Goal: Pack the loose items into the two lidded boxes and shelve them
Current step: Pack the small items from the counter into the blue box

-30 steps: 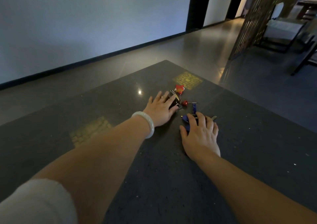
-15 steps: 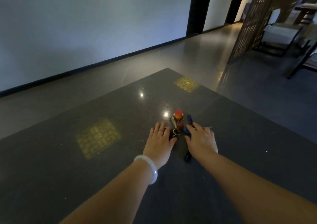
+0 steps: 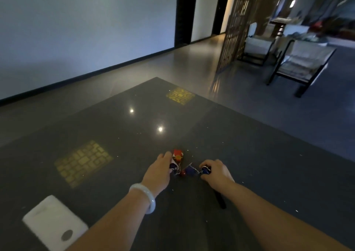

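A dark counter (image 3: 259, 170) carries a white box (image 3: 51, 222) at its near left. Mid-counter, the left hand (image 3: 159, 172) and right hand (image 3: 216, 171) each curl around small red and blue loose items (image 3: 189, 171). The gathering step appears underway; next they likely need lifting to the box.

Single head-worn wide-angle view. Camera looked forward and down across the dark desk (image 3: 249, 164) from above its near side; the desk's far corner sat just above frame centre. Both forearms entered from the bottom edge. Left hand (image 3: 157, 172) and right hand (image 3: 215, 172) were close to the lens, just below centre, with small coloured items (image 3: 178, 155) between them. Upper left took in a pale wall (image 3: 86, 24); upper right, a lattice screen (image 3: 236, 24) and chairs (image 3: 299, 62), farther off and blurred.
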